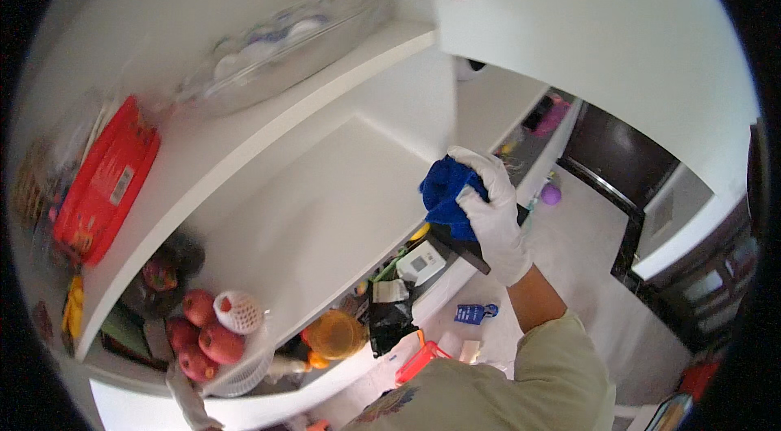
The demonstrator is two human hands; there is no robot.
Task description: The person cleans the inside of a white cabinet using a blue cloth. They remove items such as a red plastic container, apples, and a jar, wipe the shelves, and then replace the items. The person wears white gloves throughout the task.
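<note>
My right hand (494,211), in a white glove, grips a bunched blue cloth (448,193) beside the right end of a white cupboard shelf (317,187). At the lower left, my left hand (183,385), also white-gloved, is at the shelf's edge beside a white plastic basket (244,373); its fingers are partly hidden, so its grip is unclear. Several round red fruits (221,342) sit in the basket, one of them in a white foam net (240,312). Behind them are dark bags (174,260).
A red plastic box (107,187) and a clear container (274,59) stand on the upper shelf. A white cabinet door (579,22) hangs open at the upper right. Below lie a white device (421,263), a black bag (390,318) and an amber-coloured jar (335,333).
</note>
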